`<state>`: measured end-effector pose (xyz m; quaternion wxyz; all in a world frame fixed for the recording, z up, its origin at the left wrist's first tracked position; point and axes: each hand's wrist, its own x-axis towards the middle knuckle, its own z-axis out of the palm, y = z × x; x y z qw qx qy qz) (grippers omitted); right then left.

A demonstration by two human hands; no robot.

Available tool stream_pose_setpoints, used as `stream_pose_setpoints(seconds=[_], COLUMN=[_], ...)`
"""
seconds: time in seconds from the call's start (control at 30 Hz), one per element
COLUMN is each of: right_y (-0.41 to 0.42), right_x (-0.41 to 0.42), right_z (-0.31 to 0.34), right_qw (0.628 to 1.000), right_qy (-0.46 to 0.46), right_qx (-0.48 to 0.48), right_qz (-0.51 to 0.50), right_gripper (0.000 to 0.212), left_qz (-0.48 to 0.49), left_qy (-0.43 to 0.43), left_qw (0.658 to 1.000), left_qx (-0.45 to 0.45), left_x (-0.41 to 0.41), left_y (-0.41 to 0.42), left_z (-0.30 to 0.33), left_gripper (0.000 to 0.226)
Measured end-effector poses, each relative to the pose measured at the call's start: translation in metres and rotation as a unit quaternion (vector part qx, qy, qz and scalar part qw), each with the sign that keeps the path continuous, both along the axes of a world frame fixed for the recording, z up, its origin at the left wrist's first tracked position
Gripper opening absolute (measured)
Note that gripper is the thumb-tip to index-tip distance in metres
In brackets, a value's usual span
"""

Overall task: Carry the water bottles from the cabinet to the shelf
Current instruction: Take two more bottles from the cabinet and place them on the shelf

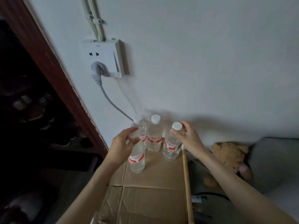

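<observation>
Bottles: four stand on a cardboard box (145, 196) by the wall (194, 62). Left hand (120, 147) clamps the front bottle (137, 156); right hand (188, 136) pinches the right bottle (171, 146) at its cap. Two rear bottles untouched.

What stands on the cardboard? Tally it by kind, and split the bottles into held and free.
Bottles held: 2, one in the left hand at, one in the right hand at
Bottles free: 2, at and
White caps in view: 3
Total: 4 bottles on the cardboard
</observation>
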<state>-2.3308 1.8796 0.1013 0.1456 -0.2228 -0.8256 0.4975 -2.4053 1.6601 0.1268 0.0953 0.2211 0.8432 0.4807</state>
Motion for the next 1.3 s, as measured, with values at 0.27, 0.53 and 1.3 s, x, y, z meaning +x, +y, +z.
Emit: stream_pose_setpoints(seconds=[0.27, 0.53, 1.3], right_y=[0.004, 0.005, -0.002], right_x=[0.017, 0.013, -0.026], right_z=[0.013, 0.028, 0.034], right_qw=[0.987, 0.964, 0.942], right_qy=[-0.016, -0.078, -0.137], right_qx=[0.124, 0.245, 0.306], right_qz=[0.103, 0.07, 0.026], right_gripper=[0.047, 0.032, 0.037], left_qz=[-0.158, -0.096, -0.173], left_qy=[0.051, 0.079, 0.096], left_qw=[0.985, 0.989, 0.972], left_qx=[-0.051, -0.086, -0.126], left_x=[-0.001, -0.013, -0.029], left_y=[-0.011, -0.016, -0.007], left_z=[0.003, 0.005, 0.011], left_gripper=[0.048, 0.033, 0.042])
